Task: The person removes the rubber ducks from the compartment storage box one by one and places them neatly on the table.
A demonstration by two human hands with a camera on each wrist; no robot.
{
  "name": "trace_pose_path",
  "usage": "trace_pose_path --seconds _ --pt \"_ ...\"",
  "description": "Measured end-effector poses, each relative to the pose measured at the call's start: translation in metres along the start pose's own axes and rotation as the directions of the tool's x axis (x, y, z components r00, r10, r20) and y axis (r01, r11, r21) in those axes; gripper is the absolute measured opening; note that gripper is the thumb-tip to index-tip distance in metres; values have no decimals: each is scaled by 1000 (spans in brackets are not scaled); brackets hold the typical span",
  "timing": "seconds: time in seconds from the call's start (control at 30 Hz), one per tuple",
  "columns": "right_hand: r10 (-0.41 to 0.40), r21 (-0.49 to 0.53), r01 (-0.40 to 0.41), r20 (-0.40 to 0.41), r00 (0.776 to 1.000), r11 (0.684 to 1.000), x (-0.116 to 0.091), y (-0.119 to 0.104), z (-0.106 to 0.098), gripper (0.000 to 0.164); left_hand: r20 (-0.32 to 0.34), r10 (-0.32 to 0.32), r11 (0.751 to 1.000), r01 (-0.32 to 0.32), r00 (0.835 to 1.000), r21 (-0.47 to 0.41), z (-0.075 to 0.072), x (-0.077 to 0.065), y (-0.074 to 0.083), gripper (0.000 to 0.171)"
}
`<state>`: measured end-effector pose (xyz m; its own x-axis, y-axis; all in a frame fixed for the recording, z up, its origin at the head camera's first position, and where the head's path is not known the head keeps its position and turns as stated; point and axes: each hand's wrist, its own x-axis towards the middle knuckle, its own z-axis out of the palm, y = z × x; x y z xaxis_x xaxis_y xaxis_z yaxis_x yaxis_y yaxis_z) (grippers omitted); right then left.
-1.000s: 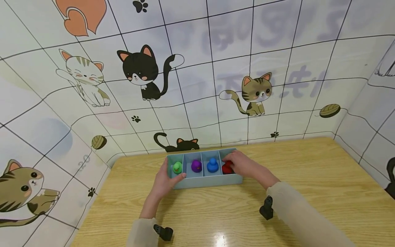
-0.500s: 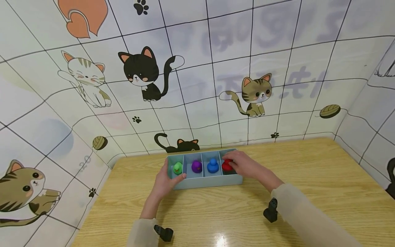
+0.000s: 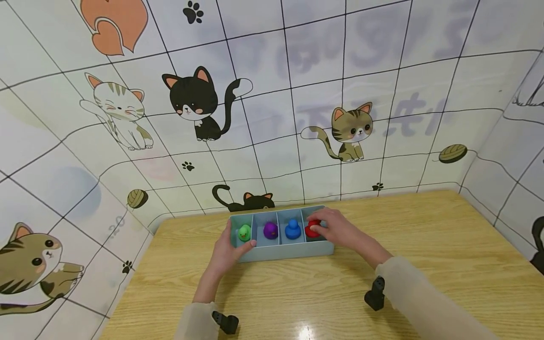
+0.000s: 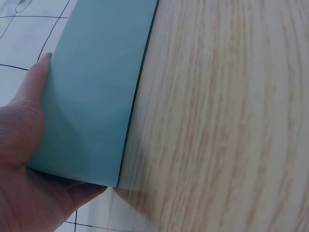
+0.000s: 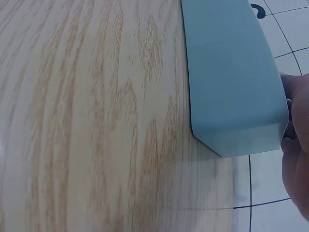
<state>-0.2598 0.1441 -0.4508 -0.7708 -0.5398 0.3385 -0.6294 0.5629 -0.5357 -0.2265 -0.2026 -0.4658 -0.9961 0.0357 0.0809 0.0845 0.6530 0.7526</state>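
A pale blue divided box (image 3: 285, 251) stands on the table, with one toy duck in each compartment. From left to right these are a green duck (image 3: 244, 232), a purple duck (image 3: 270, 230), a blue duck (image 3: 293, 229) and a red duck (image 3: 312, 228). My left hand (image 3: 225, 250) grips the box's left end, thumb over the front rim; the left wrist view shows fingers around that end. Reaching over the right end, my right hand (image 3: 337, 227) pinches the red duck between thumb and fingers, partly covering it. In the right wrist view only the hand's edge shows beside the box.
The wood-grain table (image 3: 272, 293) extends around the box. Close behind it rises a wall (image 3: 272, 156) with a grid and cartoon cats. A small black device (image 3: 226, 322) sits on the left wrist, another black device (image 3: 375, 293) on the right.
My right hand has shifted slightly, its wrist moving right and down, and more of the red duck shows between thumb and fingers. The left hand and the box stay in place.
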Motion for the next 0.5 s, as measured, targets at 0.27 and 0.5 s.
trace_pose_path --seconds 0.27,0.5 --pt "30 20 -28 -63 998 999 -3 -3 -2 22 1 -7 1000 7 1000 7 0 -1 3 112" --pt "73 73 -60 -194 978 996 -7 -12 -9 19 3 -8 1000 8 1000 11 -1 -1 3 111"
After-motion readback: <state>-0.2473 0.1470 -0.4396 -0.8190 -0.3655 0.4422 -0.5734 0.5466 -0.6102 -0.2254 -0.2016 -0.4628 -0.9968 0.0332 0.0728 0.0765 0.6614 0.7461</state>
